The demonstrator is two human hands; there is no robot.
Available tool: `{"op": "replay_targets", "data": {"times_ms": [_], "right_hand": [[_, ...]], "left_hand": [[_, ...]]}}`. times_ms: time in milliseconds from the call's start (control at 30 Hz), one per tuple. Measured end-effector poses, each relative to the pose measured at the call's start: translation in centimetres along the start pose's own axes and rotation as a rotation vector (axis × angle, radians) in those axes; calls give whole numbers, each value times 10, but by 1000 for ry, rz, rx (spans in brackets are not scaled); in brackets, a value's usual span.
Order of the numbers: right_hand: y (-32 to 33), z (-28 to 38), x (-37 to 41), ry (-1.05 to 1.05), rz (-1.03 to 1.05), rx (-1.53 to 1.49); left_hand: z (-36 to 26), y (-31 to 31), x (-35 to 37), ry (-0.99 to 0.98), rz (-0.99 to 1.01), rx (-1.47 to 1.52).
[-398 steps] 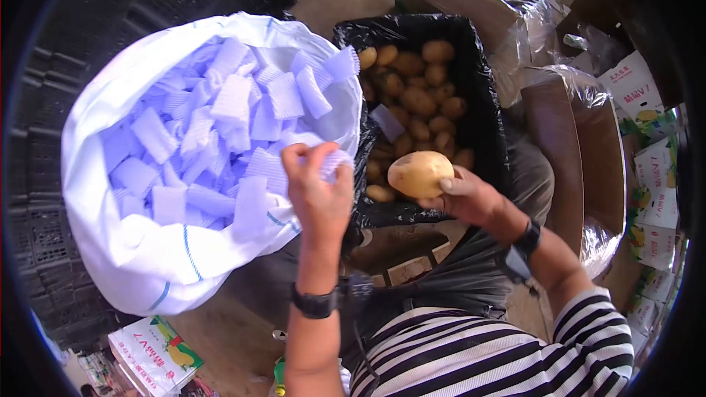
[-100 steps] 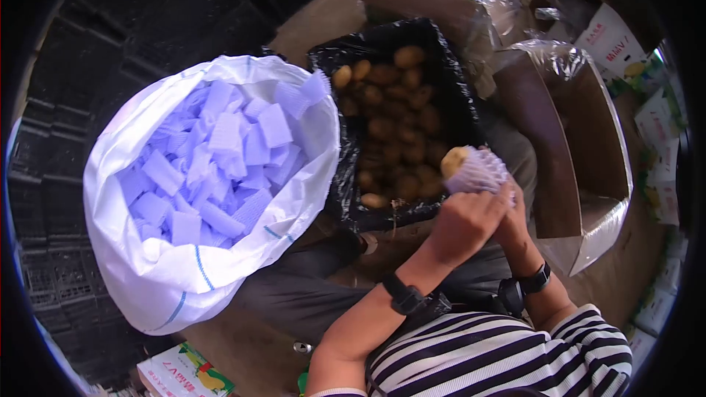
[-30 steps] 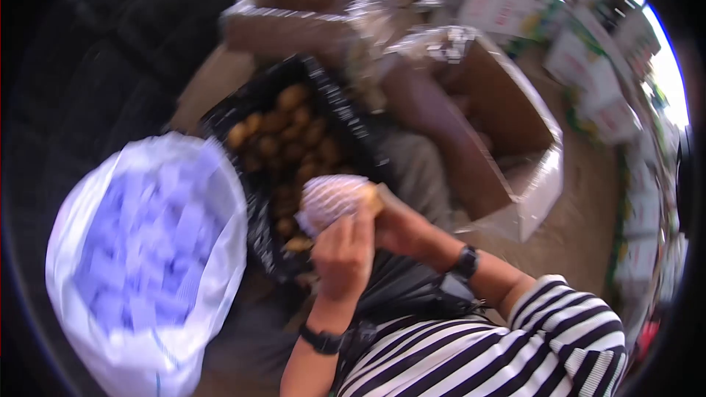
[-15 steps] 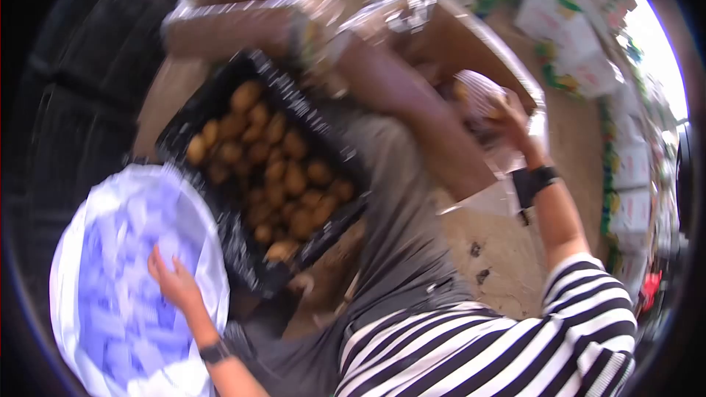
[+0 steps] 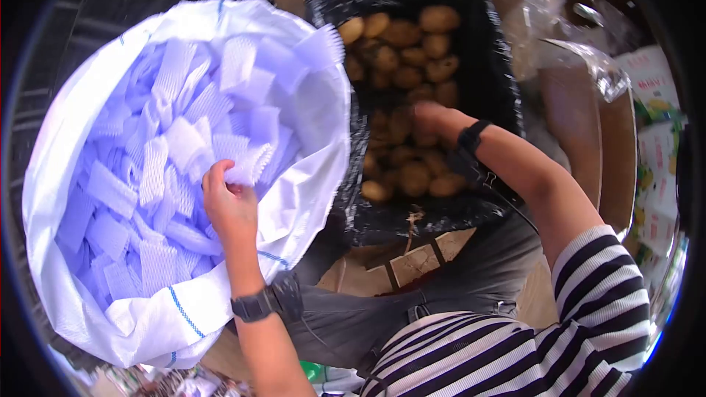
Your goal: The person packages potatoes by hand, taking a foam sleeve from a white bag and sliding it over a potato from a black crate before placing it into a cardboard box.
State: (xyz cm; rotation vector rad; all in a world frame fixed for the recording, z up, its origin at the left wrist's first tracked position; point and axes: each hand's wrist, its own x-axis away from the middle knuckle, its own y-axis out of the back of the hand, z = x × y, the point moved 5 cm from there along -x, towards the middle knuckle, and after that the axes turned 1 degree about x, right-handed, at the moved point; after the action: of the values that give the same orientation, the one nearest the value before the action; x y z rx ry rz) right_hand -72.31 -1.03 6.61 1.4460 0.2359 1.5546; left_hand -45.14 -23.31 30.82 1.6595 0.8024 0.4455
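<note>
My left hand (image 5: pixel 232 202) is over a large white woven sack (image 5: pixel 294 213), thumb and fingers pinched on a white foam net sleeve (image 5: pixel 251 165). Many more sleeves (image 5: pixel 158 173) of this kind, pale and tinted violet, fill the sack loosely. To the right, my right hand (image 5: pixel 435 121) reaches down into a crate lined with black plastic (image 5: pixel 485 51). It touches the brown, rounded fruits (image 5: pixel 414 176) heaped there. Its fingers are blurred and partly hidden among the fruits, so their grip does not show.
A cardboard box (image 5: pixel 614 132) with clear plastic film (image 5: pixel 607 73) over its edge stands right of the crate. Printed white cartons (image 5: pixel 654 81) are stacked at the far right. My knees and grey trousers (image 5: pixel 471 272) are just below the crate.
My view has turned toward the sack. My right hand has left the cardboard box, where it was with a net-covered item, and is now in the crate. My left hand has closed on a sleeve.
</note>
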Motion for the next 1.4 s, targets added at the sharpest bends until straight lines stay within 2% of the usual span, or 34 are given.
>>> {"op": "replay_targets", "data": {"times_ms": [67, 100, 133, 167, 200, 300, 400, 500, 567, 633, 667, 733, 800, 867, 933, 1000, 1033, 1067, 1100, 1133, 1167, 1200, 1233, 1267, 1300, 1333, 1367, 1400], "right_hand": [[-51, -18, -69, 134, 13, 99], [-53, -11, -74, 233, 8, 183], [-55, -10, -81, 242, 18, 189], [-57, -12, -85, 218, 24, 176], [-56, -8, -76, 195, 27, 162], [-31, 19, -70, 140, 11, 120], [-5, 20, -63, 139, -24, 64], [15, 22, -24, 114, -70, 35], [47, 61, -8, 81, -101, 16], [47, 35, 38, 35, -116, -22], [50, 37, 57, -7, -124, -43], [67, 46, 109, -73, -148, -54], [70, 81, 174, 225, -8, -1282], [61, 127, 221, 424, 130, -1785], [47, 162, 252, 537, 177, -2052], [31, 172, 265, 564, 36, -2168], [27, 168, 271, 574, 20, -2125], [26, 168, 277, 594, 19, -2121], [28, 165, 285, 530, -103, -1969], [28, 162, 292, 456, -224, -1814], [25, 158, 298, 351, -351, -1781], [18, 157, 298, 350, -364, -1771], [11, 144, 299, 329, -619, -1729], [6, 131, 307, 302, -870, -1671], [-11, 111, 321, 221, -851, -1686], [-19, 94, 336, 52, -981, -1842], [-8, 85, 366, 165, -1084, -1923], [-11, 62, 395, 290, -1268, -1875]], "left_hand": [[-21, 23, 10, 144, -44, 312], [-15, 22, 15, 165, -45, 308], [-11, 21, 22, 160, -45, 430], [-10, 19, 26, 148, -47, 554], [-12, 17, 28, 154, -51, 552], [-18, 11, 33, 269, -79, 796], [-27, 15, 34, 323, -28, 886], [-15, 11, 42, 298, -54, 952], [-22, 23, 46, 269, -89, 849], [-33, 35, 53, 241, -119, 688], [-38, 35, 55, 227, -117, 697], [-61, 47, 60, 20, -305, 298], [-88, 45, 64, 8, -348, 296], [-126, 15, 73, -153, -191, 330], [-172, -2, 101, -348, -35, 593], [-183, -4, 120, -233, 48, 863], [-184, -2, 123, -243, 39, 850], [-170, -14, 125, 150, 153, 1310], [-169, -26, 132, 575, 278, 1744], [-175, -22, 137, 560, 283, 1746], [-184, -3, 138, 218, 140, 1423], [-200, 13, 142, -99, -3, 1078], [-223, 21, 156, -463, -132, 879], [-245, 20, 171, -762, -110, 796], [-254, 29, 170, -768, -123, 802], [-263, 34, 163, -774, -133, 811], [-258, 33, 137, -634, -166, 857], [-246, 31, 103, -487, -181, 904]]}}
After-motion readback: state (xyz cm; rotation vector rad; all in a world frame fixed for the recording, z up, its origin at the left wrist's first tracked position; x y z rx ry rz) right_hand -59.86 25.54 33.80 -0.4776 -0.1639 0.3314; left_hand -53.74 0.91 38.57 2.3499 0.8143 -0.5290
